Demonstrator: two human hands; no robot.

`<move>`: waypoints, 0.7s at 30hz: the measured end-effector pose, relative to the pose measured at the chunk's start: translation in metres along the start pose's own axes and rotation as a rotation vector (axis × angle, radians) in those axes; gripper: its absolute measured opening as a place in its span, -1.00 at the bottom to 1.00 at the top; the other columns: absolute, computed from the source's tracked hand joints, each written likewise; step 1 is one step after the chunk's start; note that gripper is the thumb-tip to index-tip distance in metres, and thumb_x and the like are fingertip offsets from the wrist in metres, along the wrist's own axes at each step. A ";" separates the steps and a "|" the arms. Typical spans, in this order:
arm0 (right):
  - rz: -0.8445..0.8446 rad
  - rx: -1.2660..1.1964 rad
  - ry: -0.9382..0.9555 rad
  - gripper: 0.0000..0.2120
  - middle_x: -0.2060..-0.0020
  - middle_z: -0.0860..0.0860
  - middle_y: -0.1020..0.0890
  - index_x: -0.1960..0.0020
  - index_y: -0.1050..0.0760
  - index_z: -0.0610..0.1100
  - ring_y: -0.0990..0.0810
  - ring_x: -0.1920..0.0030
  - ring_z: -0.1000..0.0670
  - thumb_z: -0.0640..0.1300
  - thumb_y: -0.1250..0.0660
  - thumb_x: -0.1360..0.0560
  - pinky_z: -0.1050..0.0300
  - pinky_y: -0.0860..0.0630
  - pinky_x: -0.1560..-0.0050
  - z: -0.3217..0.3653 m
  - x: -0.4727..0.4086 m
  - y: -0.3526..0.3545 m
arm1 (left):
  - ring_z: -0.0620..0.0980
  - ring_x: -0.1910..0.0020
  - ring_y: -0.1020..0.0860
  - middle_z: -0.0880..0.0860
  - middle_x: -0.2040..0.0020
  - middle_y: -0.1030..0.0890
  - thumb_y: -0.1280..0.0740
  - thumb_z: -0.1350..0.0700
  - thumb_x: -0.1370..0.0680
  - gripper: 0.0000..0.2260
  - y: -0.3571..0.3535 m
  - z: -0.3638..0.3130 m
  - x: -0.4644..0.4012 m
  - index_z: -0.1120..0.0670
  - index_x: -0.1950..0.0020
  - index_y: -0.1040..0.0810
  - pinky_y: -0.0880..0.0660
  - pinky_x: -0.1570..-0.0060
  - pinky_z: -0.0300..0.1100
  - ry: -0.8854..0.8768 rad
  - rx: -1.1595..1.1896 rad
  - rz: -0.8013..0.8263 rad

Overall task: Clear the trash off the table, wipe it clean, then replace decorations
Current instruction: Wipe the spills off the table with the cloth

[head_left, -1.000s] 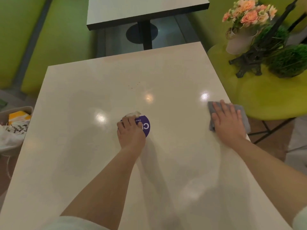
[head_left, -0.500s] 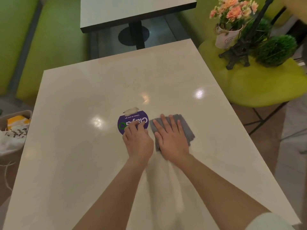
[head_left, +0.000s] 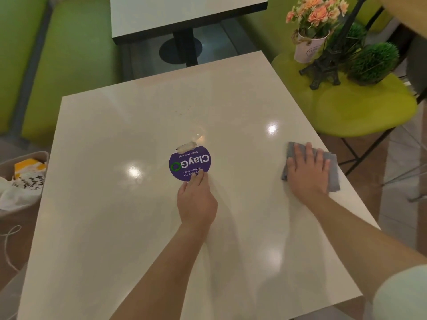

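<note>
The right hand (head_left: 308,173) lies flat on the grey cloth (head_left: 332,172), fingers straight and slightly spread, pressing it onto the table (head_left: 115,204) close to the right edge. The cloth is folded, and its corners poke out past the fingertips and along the far right side of the hand.

Over at the centre, the left hand (head_left: 196,199) rests on the tabletop with its fingers held together, the tips touching the near rim of the round purple sticker (head_left: 190,163). The sticker lies flat, its white lettering upside down from this side, with a torn pale patch at its far edge. A few small brown crumbs (head_left: 183,109) sit further away on the table, well apart from both hands.

Off the table to the right, a green chair (head_left: 360,112) carries the decorations: a pot of pink flowers (head_left: 310,31), a dark tower figure (head_left: 325,63) and a round green plant (head_left: 372,63), all crowded together. To the left, beside the table, a bin (head_left: 13,197) holds a white bag and a yellow box. A second table (head_left: 184,12) stands beyond, at the far side.
</note>
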State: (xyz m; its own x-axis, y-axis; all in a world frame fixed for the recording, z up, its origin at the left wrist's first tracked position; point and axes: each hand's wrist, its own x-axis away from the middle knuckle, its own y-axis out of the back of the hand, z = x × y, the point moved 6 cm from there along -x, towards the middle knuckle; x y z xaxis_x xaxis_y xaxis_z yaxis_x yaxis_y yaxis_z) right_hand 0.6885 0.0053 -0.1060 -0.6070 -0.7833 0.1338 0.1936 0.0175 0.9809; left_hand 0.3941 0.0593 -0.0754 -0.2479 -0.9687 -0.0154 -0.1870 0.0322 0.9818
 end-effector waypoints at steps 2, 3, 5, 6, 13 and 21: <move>0.020 0.009 0.094 -0.48 -0.59 0.00 0.07 -0.59 0.12 0.09 0.09 -0.57 -0.14 0.10 0.23 -0.65 -0.15 0.18 -0.53 0.039 0.021 -0.007 | -0.11 -0.53 -0.19 -0.06 -0.54 -0.27 -0.12 0.20 -0.62 -0.54 -0.001 0.002 0.000 0.03 -0.54 -0.27 -0.08 -0.44 -0.20 0.006 0.002 0.025; 0.033 0.002 0.171 -0.45 -0.59 0.01 0.06 -0.59 0.11 0.09 0.09 -0.57 -0.13 0.12 0.29 -0.61 -0.15 0.20 -0.53 0.062 0.035 -0.011 | -0.11 -0.53 -0.20 -0.06 -0.54 -0.27 -0.12 0.20 -0.61 -0.54 -0.001 0.002 -0.001 0.03 -0.53 -0.27 -0.09 -0.43 -0.20 0.003 -0.002 0.034; 0.074 -0.031 0.316 -0.36 -0.59 0.01 0.04 -0.59 0.06 0.09 0.10 -0.58 -0.11 0.14 0.37 -0.53 -0.12 0.24 -0.53 0.106 0.069 -0.020 | -0.10 -0.52 -0.20 -0.06 -0.54 -0.28 -0.12 0.20 -0.61 -0.54 0.000 0.000 -0.002 0.04 -0.53 -0.28 -0.09 -0.42 -0.20 -0.003 -0.001 0.039; 0.101 -0.051 0.374 -0.35 -0.59 0.01 0.03 -0.59 0.04 0.08 0.11 -0.58 -0.11 0.15 0.37 -0.53 -0.10 0.27 -0.52 0.123 0.084 -0.023 | -0.10 -0.52 -0.21 -0.05 -0.53 -0.28 -0.11 0.19 -0.61 -0.54 0.001 0.000 -0.003 0.04 -0.53 -0.28 -0.09 -0.42 -0.20 -0.003 0.003 0.039; 0.098 -0.037 0.478 -0.42 -0.58 0.12 0.07 -0.57 0.09 0.19 0.16 -0.58 -0.02 0.23 0.31 -0.57 -0.03 0.27 -0.54 0.076 0.081 -0.017 | -0.05 -0.54 -0.17 -0.02 -0.55 -0.24 -0.07 0.04 -0.68 -0.58 -0.001 0.001 0.001 0.06 -0.54 -0.25 -0.12 -0.46 -0.14 -0.032 0.026 0.112; 0.009 0.031 0.118 -0.35 -0.59 -0.02 -0.04 -0.59 0.03 0.08 0.00 -0.57 -0.15 0.23 0.32 -0.54 -0.14 0.12 -0.53 -0.055 0.037 0.002 | -0.04 -0.55 -0.09 -0.03 -0.57 -0.17 -0.07 -0.07 -0.67 -0.50 -0.009 0.002 0.005 0.06 -0.58 -0.14 -0.01 -0.52 0.01 0.027 0.083 0.188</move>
State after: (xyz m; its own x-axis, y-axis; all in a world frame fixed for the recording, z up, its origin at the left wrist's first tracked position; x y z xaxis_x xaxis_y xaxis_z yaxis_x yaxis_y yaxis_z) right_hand 0.7085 -0.0581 -0.1066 -0.5105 -0.8505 0.1265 0.1731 0.0425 0.9840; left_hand 0.3929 0.0550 -0.0845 -0.2607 -0.9498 0.1731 -0.2180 0.2326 0.9478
